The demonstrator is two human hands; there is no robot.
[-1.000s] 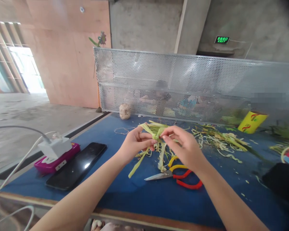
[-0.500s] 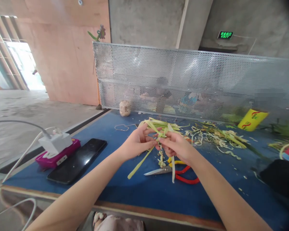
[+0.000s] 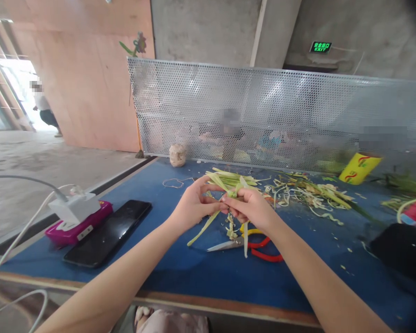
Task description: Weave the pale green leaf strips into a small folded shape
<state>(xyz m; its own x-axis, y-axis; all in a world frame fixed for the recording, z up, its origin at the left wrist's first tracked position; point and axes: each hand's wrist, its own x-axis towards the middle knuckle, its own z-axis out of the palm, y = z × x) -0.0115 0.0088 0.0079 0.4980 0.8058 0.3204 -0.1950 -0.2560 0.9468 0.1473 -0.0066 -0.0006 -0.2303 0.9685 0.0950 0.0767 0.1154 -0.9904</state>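
Note:
Pale green plant-leaf strips [image 3: 205,230] cross between my two hands above the blue table. My left hand [image 3: 198,200] pinches them from the left, thumb and fingertips pressed together. From the right, my right hand [image 3: 251,204] closes on the crossing point, where a small woven knot shows. One strip end slants down to the left, and a whiter one hangs below my right hand. Scissors [image 3: 249,244] with red and yellow handles lie beneath, blades pointing left. Behind my hands is a bundle of green strips [image 3: 234,177]. My fingertips partly hide the knot.
A black phone [image 3: 108,233] and a magenta power strip [image 3: 79,222] with a white charger lie left. Leaf scraps [image 3: 307,192] and a yellow tube [image 3: 360,168] are at the right. A perforated metal screen [image 3: 263,115] borders the table's back. A person [image 3: 45,108] is far left.
My hands have drawn slightly closer together around the knot, and the lower left strip end has shifted up. The view has moved a little. A person has appeared in the far left doorway.

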